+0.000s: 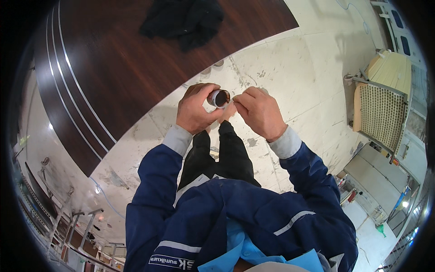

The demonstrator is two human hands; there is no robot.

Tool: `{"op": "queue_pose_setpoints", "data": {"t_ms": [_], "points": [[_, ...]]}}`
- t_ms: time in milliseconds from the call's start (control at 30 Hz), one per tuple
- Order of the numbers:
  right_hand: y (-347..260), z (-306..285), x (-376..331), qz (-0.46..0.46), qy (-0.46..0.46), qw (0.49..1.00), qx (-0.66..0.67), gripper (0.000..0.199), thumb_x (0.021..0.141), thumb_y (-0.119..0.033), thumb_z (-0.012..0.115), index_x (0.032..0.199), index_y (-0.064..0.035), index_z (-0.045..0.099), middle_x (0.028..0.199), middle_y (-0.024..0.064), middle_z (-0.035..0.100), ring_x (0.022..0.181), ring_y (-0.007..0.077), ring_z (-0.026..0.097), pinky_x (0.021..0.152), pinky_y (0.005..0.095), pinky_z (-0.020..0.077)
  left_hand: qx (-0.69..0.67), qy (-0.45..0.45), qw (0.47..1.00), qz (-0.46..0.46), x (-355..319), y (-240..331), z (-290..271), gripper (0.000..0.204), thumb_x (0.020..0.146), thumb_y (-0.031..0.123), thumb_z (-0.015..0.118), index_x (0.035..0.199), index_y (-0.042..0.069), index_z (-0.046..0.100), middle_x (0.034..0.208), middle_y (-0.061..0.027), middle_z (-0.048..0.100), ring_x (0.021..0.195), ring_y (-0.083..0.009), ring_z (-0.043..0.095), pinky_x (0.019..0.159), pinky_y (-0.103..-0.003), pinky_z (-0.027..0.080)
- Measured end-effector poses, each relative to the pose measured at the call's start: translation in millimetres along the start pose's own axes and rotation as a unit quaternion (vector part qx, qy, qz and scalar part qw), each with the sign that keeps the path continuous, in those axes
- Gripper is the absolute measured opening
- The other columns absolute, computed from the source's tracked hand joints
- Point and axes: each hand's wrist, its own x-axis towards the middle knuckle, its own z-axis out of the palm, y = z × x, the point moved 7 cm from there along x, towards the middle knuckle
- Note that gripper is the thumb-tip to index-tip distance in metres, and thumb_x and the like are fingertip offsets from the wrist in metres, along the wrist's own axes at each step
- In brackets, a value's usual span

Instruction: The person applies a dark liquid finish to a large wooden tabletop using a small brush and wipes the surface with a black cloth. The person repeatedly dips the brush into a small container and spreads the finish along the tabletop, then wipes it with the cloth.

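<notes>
My left hand is wrapped round a small white cup, tilted so that its mouth shows. Something dark brown, which looks like liquid, is inside the cup. Just right of its rim, my right hand has thumb and fingers pinched together. A thin pale tip shows at those fingertips, but I cannot make out what it belongs to. Both hands are held in front of me, near the curved edge of a dark wood tabletop.
A crumpled black cloth lies on the tabletop, which has silver inlay lines at the left. To the right stands a piece with a lattice panel. Metal frames stand at the lower left, and a thin cable runs over the pale, stained floor.
</notes>
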Motion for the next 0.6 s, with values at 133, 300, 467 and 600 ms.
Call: {"op": "queue_pose_setpoints", "data": {"t_ms": [133, 300, 467, 600], "points": [[5.1, -6.3, -16.1, 0.041, 0.012, 0.999, 0.004, 0.007, 0.091, -0.012, 0.076, 0.097, -0.0098, 0.075, 0.09, 0.0102, 0.068, 0.088, 0.0337, 0.07, 0.073, 0.045, 0.0576, -0.011, 0.032, 0.999, -0.01, -7.6, -1.6, -7.4, 0.055, 0.078, 0.022, 0.089, 0.128, 0.006, 0.072, 0.122, -0.0127, 0.074, 0.113, -0.0313, 0.069, 0.101, -0.04, 0.054], [33.6, -13.2, -30.9, 0.117, 0.065, 0.987, 0.086, 0.009, 0.092, -0.012, 0.078, 0.101, -0.0077, 0.077, 0.096, 0.0118, 0.072, 0.088, 0.033, 0.071, 0.073, 0.0416, 0.0574, -0.086, 0.053, 0.993, -0.054, -13.3, 0.7, -9.0, 0.061, 0.079, 0.02, 0.09, 0.134, 0.005, 0.069, 0.126, -0.0093, 0.075, 0.114, -0.021, 0.07, 0.097, -0.036, 0.054], [84.0, -12.3, -25.4, 0.232, 0.201, 0.934, 0.182, 0.013, 0.099, -0.014, 0.075, 0.108, -0.0061, 0.078, 0.098, 0.0128, 0.075, 0.087, 0.0281, 0.073, 0.076, 0.0372, 0.0572, -0.098, 0.081, 0.989, -0.071, -27.4, 8.4, -9.2, 0.061, 0.078, 0.019, 0.093, 0.132, 0.002, 0.07, 0.124, -0.0131, 0.073, 0.113, -0.0243, 0.072, 0.095, -0.036, 0.058], [111.3, -6.0, -4.8, 0.248, 0.285, 0.898, 0.224, 0.017, 0.103, -0.018, 0.071, 0.112, -0.0041, 0.077, 0.101, 0.0131, 0.076, 0.085, 0.0254, 0.072, 0.076, 0.0362, 0.057, -0.119, 0.069, 0.985, -0.103, -46.1, 9.1, -0.9, 0.062, 0.078, 0.017, 0.092, 0.134, 0.004, 0.069, 0.123, -0.0119, 0.072, 0.112, -0.0222, 0.071, 0.096, -0.035, 0.057]]}}
